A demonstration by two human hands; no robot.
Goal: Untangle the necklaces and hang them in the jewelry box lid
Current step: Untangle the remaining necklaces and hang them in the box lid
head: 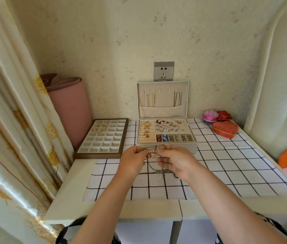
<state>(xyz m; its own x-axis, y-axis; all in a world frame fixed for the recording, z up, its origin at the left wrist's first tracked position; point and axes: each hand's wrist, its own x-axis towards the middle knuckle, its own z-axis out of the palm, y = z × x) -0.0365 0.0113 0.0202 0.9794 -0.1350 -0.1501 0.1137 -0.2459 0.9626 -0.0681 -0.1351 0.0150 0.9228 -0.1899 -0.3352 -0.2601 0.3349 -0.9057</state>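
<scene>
A white jewelry box point(193, 146) stands open at the back of the table, its upright lid point(163, 100) carrying gold chains on the left hooks and silver chains on the right hooks. In front of the box, my left hand point(133, 160) and my right hand point(174, 162) both pinch a tangled necklace chain with a small coloured pendant point(152, 154), held just above the table. More of the thin chain point(158, 170) trails down onto the checked cloth below my right hand.
A brown tray point(102, 154) of small compartments, holding gold bangles point(100, 128), lies left of the box. A red heart-shaped box point(224, 129) and a pink pot point(209, 116) stand at the back right. A pink rolled mat point(68, 110) leans at the left, beside a curtain.
</scene>
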